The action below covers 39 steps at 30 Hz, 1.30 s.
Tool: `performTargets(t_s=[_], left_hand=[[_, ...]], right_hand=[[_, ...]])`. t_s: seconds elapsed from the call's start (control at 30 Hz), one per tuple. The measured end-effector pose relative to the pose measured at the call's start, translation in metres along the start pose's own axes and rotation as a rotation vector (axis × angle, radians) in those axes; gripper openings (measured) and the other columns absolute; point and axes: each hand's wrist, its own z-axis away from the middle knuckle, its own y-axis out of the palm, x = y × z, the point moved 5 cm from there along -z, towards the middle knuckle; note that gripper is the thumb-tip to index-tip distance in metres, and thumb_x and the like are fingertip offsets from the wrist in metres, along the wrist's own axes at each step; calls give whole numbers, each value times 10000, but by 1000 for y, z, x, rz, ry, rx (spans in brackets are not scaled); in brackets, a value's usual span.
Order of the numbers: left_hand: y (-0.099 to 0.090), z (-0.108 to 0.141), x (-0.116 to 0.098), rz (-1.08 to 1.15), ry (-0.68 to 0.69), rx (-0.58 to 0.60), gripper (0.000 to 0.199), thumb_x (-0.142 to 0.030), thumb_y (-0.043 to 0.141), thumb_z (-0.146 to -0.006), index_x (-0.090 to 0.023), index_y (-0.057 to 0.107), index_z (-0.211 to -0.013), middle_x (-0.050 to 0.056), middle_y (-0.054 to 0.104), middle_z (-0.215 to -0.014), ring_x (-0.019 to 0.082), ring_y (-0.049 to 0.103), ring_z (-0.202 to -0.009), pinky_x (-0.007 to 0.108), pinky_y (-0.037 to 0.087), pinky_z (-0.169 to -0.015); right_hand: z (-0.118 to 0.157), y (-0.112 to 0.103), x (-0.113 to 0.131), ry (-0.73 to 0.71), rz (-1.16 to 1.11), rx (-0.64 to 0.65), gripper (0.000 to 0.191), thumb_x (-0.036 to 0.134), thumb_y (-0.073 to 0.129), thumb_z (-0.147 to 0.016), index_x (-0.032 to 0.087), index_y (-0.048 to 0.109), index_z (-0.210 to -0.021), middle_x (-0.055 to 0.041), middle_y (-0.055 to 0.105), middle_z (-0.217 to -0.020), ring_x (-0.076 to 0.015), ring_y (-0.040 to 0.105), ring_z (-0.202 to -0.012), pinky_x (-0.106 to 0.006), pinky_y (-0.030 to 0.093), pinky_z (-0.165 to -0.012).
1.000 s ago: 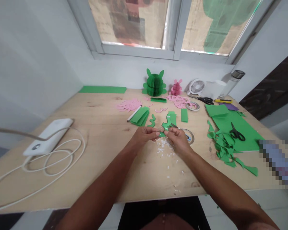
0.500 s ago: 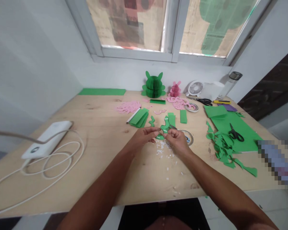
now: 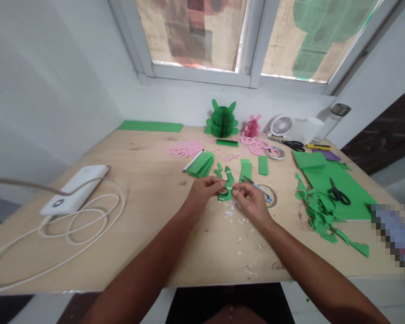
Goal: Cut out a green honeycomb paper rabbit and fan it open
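Both my hands are close together above the wooden table, holding a curved green paper cutout. My left hand pinches its upper part. My right hand pinches a thin white strip at the cutout's edge. Just past my right hand, a small blue-handled tool lies across a tape roll. Scattered white scraps lie on the wood below my hands. Green paper strips stand just beyond the cutout.
Stacked green strips and pink cutouts lie beyond my left hand. Black scissors rest on a green sheet among scraps at right. A white power bank and cable lie at left; paper figures stand at the back.
The blue handle of the tool now shows beside my right hand, where only its tip showed before. The whole view has shifted slightly. My hands stay together on the cutout.
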Motion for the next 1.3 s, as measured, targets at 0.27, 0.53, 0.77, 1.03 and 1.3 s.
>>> performTargets(t_s=[0.27, 0.53, 0.77, 1.03, 1.3], left_hand=[[3, 6, -3, -35, 102, -67, 228, -319, 797, -525, -141, 705, -633, 2, 672, -596, 123, 590, -589, 265, 469, -669], [12, 13, -5, -158, 148, -62, 185, -328, 756, -574, -157, 718, -634, 14, 694, -641, 145, 591, -619, 276, 475, -673], [13, 11, 0, -187, 171, -42, 186, -334, 723, -621, -150, 715, -646, 18, 687, -649, 141, 584, -616, 262, 469, -630], [13, 12, 1, -197, 166, -37, 173, -313, 740, -599, -153, 706, -654, 13, 676, -639, 136, 574, -604, 257, 462, -619], [13, 11, 2, -198, 168, -32, 175, -314, 738, -604, -152, 710, -662, 15, 684, -652, 135, 585, -612, 258, 467, -632]], right_hand=[[7, -3, 19, -217, 254, -72, 99, 261, 546, -780, 187, 594, -735, 14, 535, -584, -128, 474, -553, -239, 386, -545], [4, -1, 9, -126, 217, -54, 151, 293, 559, -766, 203, 519, -651, 36, 487, -517, -110, 418, -492, -226, 336, -478], [1, -1, -1, -45, 139, -80, 180, 303, 579, -739, 202, 498, -614, 39, 492, -510, -104, 429, -484, -225, 343, -476], [-2, -1, -12, 21, 83, -64, 123, 260, 567, -721, 200, 516, -627, 41, 500, -514, -107, 453, -470, -226, 351, -465], [-1, 0, -12, 32, 54, -65, 157, 302, 579, -728, 201, 517, -624, 42, 505, -516, -105, 453, -458, -227, 352, -456]])
